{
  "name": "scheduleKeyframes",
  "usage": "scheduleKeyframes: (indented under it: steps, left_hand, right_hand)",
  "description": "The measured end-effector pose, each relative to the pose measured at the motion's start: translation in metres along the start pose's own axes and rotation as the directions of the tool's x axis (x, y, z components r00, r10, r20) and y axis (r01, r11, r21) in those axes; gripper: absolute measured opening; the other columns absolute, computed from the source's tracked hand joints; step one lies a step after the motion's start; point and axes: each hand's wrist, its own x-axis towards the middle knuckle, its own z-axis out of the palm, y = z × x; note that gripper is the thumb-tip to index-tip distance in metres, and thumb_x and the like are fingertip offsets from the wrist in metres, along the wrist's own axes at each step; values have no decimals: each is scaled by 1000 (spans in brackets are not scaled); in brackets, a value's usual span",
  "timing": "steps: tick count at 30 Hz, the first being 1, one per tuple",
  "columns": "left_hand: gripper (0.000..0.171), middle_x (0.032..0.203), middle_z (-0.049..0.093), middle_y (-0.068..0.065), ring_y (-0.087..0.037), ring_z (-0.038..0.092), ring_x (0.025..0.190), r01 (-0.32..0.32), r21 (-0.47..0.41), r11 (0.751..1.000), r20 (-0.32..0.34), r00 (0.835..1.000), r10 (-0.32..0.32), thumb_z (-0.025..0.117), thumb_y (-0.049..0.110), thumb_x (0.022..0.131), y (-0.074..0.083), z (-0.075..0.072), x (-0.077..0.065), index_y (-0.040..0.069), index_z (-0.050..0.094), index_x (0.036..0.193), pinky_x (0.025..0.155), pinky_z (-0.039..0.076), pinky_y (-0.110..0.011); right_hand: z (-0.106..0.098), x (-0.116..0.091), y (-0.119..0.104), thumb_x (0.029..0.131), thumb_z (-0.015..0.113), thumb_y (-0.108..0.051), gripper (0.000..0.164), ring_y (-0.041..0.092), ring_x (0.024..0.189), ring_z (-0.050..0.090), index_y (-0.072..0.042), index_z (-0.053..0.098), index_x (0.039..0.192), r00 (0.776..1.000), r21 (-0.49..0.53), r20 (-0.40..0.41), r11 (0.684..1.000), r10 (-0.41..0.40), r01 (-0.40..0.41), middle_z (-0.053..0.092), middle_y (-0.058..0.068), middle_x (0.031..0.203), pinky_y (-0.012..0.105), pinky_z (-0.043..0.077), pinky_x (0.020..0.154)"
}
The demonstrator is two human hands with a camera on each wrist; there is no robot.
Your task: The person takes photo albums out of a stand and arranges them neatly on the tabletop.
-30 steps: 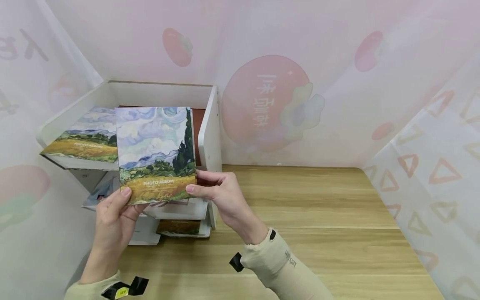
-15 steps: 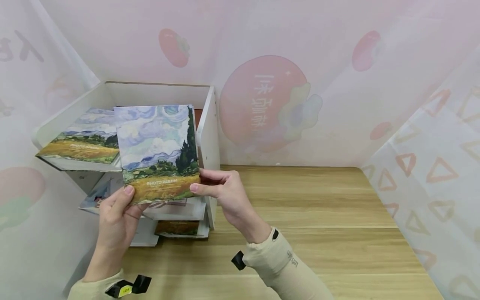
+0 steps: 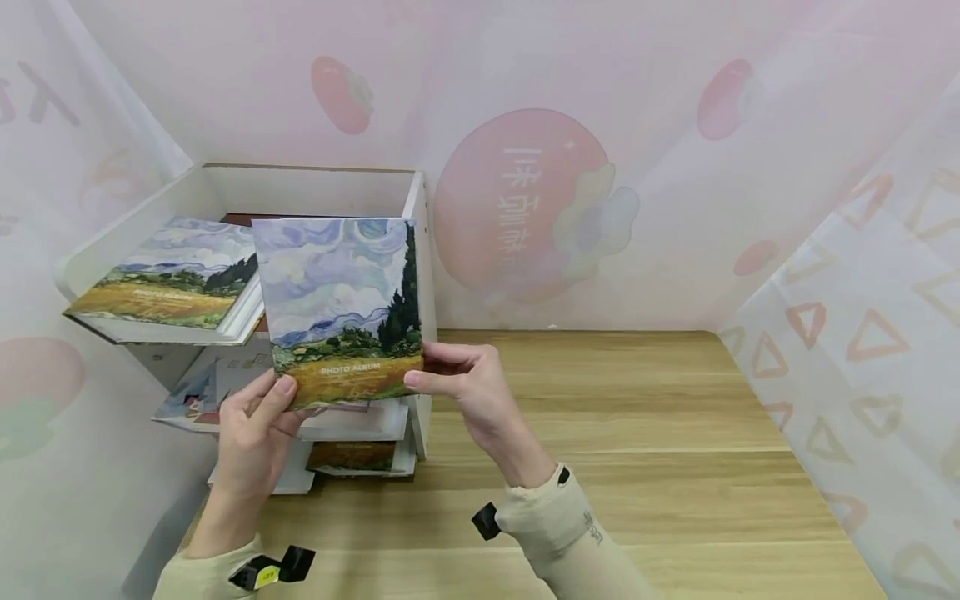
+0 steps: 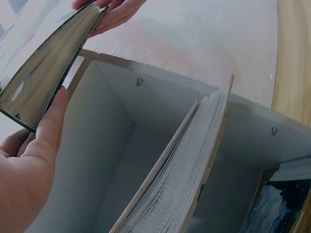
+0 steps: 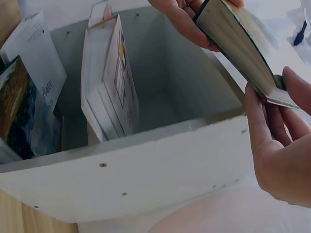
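Observation:
In the head view a photo album [image 3: 341, 292], its cover painted with sky, wheat field and a cypress, is held up in front of the top of a white shelf unit [image 3: 307, 192]. My left hand [image 3: 255, 437] grips its lower left corner, thumb on the cover. At the lower right edge my right hand [image 3: 480, 396] pinches it, thumb in front and fingers behind. Both wrist views show the album's page edges [image 4: 53, 58] between its covers. A matching photo album [image 3: 176, 275] lies at the left of the top compartment, close to the held one.
Lower compartments hold a white album [image 3: 352, 421] and another painted album [image 3: 352, 457]. A thick pale album [image 5: 104, 77] stands on a middle shelf in the right wrist view. Wooden tabletop [image 3: 600, 433] extends to the right; a printed curtain [image 3: 660, 167] hangs behind.
Both hands have carried the held album to the right, uncovering more of the matching album's right side and page edges. The grip of both hands looks the same.

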Motion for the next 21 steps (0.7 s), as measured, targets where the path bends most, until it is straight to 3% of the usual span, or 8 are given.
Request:
scheduleKeyframes:
  steps: [8, 16, 19, 21]
  left_hand:
    - [29, 107, 62, -13, -19, 65, 94, -3, 15, 1000, 25, 1000, 3, 43, -3, 103, -16, 16, -5, -14, 55, 126, 81, 57, -31]
    - [31, 102, 61, -16, -19, 61, 90, -90, -77, 993, 90, 991, 97, 42, -12, 99, -34, 37, -6, -21, 50, 127, 80, 57, -31]
    - [23, 88, 57, -8, -12, 54, 77, -83, -78, 993, 85, 992, 90, 45, -12, 98, -40, 45, -8, -17, 58, 116, 70, 54, -23]
    - [25, 83, 54, -5, -10, 48, 70, -70, -77, 995, 75, 994, 76, 47, -12, 97, -43, 49, -10, -12, 60, 118, 60, 48, -20]
  right_hand:
    - [-27, -6, 2, 79, 72, 17, 44, 21, 88, 68, 10, 63, 122, 997, -37, 40, 997, -65, 67, 71, 17, 102, 32, 58, 76]
    - [-57, -14, 3, 78, 72, 16, 42, 19, 83, 68, 1, 69, 117, 993, 11, 50, 995, -104, 103, 73, 10, 96, 31, 58, 72]
    - [-68, -17, 3, 77, 73, 16, 42, 17, 81, 68, -7, 74, 112, 990, 32, 70, 992, -125, 123, 73, 8, 94, 29, 58, 70]
    - [-75, -20, 2, 77, 74, 15, 42, 16, 80, 67, -11, 75, 110, 988, 36, 79, 991, -129, 127, 73, 7, 92, 29, 58, 70]
